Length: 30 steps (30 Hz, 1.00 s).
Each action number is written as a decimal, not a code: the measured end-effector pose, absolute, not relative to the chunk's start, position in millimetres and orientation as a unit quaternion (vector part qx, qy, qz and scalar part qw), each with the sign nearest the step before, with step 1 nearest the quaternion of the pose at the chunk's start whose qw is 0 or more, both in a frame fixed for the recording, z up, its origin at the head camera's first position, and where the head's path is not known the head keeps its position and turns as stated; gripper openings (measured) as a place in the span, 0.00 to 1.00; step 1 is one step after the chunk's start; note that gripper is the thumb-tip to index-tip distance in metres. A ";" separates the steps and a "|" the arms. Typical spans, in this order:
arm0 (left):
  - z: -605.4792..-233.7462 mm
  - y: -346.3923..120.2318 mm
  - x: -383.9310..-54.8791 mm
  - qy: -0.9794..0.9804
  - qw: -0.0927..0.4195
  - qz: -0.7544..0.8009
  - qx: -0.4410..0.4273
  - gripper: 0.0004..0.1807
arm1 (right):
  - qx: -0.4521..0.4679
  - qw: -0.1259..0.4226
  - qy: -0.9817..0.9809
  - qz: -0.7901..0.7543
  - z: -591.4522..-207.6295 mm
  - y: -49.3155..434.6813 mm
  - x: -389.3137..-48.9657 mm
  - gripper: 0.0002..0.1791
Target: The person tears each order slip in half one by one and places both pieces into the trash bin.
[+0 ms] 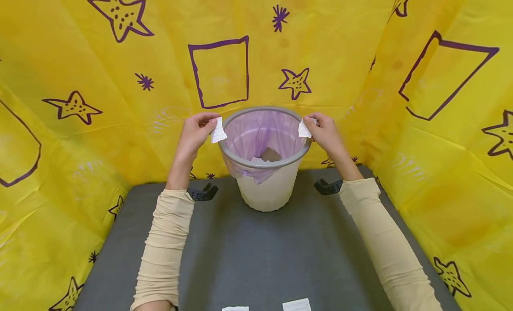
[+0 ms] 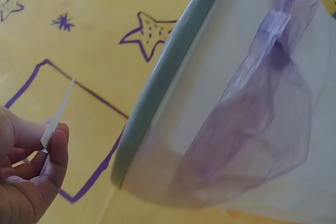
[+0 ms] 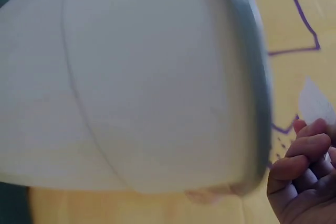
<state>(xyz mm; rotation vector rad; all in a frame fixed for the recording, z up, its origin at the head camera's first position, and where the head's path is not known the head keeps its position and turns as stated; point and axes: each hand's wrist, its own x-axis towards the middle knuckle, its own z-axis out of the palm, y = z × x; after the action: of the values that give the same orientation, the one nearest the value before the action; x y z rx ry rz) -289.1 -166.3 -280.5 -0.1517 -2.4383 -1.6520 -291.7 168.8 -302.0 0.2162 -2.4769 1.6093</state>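
A white trash bin (image 1: 266, 193) with a grey rim and a purple bag (image 1: 250, 128) inside stands at the back of the table. At its left rim my left hand (image 1: 195, 135) pinches a torn piece of lined paper (image 1: 218, 132) between thumb and fingers. Across the opening, my right hand (image 1: 325, 133) pinches another torn paper piece (image 1: 304, 129) by the right rim. Both scraps overlap the rim in the head view. Down in the bag lie a brown piece (image 1: 270, 155) and some white scraps. The left wrist view shows the left scrap (image 2: 56, 121) nearly edge-on.
Two more white paper pieces lie at the table's near edge, one at the middle (image 1: 235, 308) and one to its right (image 1: 296, 304). Yellow cloth (image 1: 168, 57) with purple drawings hangs behind and on both sides of the grey table (image 1: 256, 253).
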 end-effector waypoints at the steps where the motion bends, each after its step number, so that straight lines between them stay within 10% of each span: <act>1: -280.2 -161.2 -289.4 -0.823 0.093 -0.557 -0.054 0.17 | 0.080 0.090 -0.835 0.537 -302.3 164.7 -291.8 0.21; 30: -281.3 -93.7 -288.6 -0.913 0.073 -0.367 -0.161 0.34 | 0.184 0.175 -0.892 0.374 -303.3 107.9 -295.2 0.26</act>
<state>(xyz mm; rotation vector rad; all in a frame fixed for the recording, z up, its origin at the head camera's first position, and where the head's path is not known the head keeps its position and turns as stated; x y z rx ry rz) -288.6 -93.7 -281.3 -0.4842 -2.7428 -1.1008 -295.2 107.9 -303.3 0.5223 -2.5282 1.0600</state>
